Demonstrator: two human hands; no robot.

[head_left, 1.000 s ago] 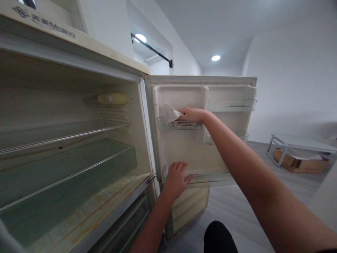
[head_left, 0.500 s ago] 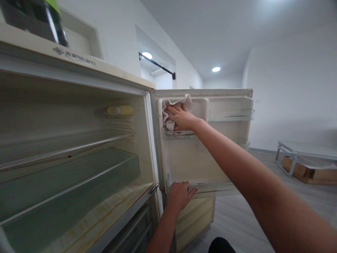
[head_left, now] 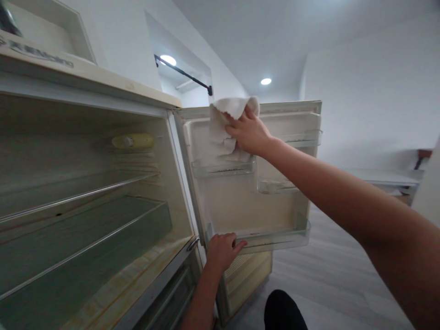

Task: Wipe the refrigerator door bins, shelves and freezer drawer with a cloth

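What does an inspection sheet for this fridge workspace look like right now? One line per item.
Surface: open fridge door, inner face pale, clear bins along it; yellow-brown marks on the compartment floor.
Job's things: white cloth, spread over the door's upper part, with some folds.
Clutter: dark object at the upper-left edge, cut off, unidentified.
Grippers: bare hands; right hand on the cloth, grip unclear; left hand at the bottom door bin, contact unclear.
Cables: nothing seen.
Surroundings: lower door also open; grey floor; white table at right; dark rod across a wall opening.
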